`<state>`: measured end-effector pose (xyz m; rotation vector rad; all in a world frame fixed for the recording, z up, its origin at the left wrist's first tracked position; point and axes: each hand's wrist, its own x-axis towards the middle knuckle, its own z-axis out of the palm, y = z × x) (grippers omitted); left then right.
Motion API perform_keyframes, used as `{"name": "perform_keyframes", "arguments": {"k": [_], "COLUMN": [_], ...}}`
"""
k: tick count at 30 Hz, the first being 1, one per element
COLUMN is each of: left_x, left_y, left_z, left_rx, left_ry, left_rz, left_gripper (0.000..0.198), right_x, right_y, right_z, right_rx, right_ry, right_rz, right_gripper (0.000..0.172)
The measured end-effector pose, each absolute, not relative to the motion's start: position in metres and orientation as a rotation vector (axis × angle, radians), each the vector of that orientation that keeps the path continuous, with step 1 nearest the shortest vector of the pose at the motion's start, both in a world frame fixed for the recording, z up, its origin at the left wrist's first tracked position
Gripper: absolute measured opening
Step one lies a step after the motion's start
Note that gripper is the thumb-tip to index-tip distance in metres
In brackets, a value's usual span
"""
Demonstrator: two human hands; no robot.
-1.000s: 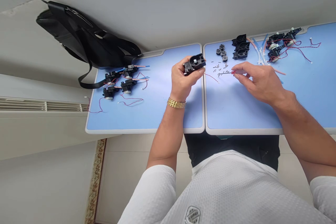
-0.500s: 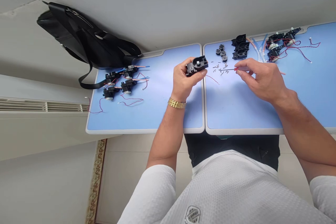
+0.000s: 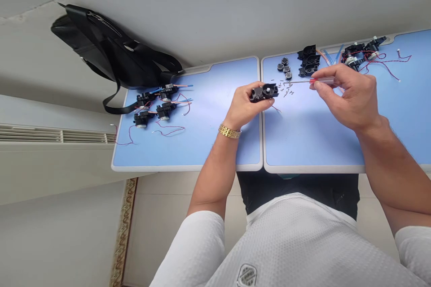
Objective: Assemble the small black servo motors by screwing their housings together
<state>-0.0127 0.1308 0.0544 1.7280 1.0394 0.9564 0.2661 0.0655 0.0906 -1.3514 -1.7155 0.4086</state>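
A black plastic housing (image 3: 264, 93) with a white round piece in its cup is gripped between the thumb and fingers of my left hand (image 3: 245, 104), above the seam of the two tables. My right hand (image 3: 348, 94) pinches the clear and red handle of a screwdriver (image 3: 298, 82). Its thin metal shaft points left, and the tip lies close to the housing, over the loose screws (image 3: 288, 89). From under the housing a thin red wire (image 3: 276, 109) trails out.
Behind the screws sit several small round black parts (image 3: 284, 68) and a stack of black housings (image 3: 309, 60). Wired assemblies (image 3: 353, 54) lie at the back right, more assemblies (image 3: 155, 105) on the left table (image 3: 205, 143). A black bag (image 3: 111, 49) leans against the wall.
My left hand has moved right with the housing, nearer the screws. My right hand has shifted slightly up and right, and the screwdriver tip is a little higher.
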Motion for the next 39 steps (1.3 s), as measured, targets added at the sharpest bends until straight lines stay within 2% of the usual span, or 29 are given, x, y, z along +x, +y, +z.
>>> {"name": "perform_keyframes", "arguments": {"k": [5,13,20,25,31,39], "left_x": [0.0,0.013,0.013,0.013,0.014,0.013], "left_y": [0.123,0.114,0.112,0.112,0.11,0.111], "left_z": [0.053,0.052,0.055,0.053,0.056,0.055], "left_rx": [1.724,1.722,1.715,1.723,1.728,1.781], "left_ry": [0.994,0.917,0.908,0.89,0.901,0.903], "left_rz": [0.849,0.845,0.826,0.847,0.824,0.8], "left_gripper": [0.022,0.022,0.022,0.022,0.023,0.024], "right_x": [0.265,0.271,0.263,0.264,0.262,0.262], "right_y": [0.059,0.046,0.042,0.042,0.048,0.052], "right_z": [0.102,0.116,0.114,0.111,0.105,0.101], "right_rx": [-1.322,-1.245,-1.142,-1.237,-1.037,-0.932], "right_ry": [-1.601,-1.65,-1.616,-1.661,-1.595,-1.594], "right_rz": [0.408,0.724,0.71,0.734,0.777,0.77], "right_gripper": [0.017,0.019,0.009,0.014,0.012,0.028]}}
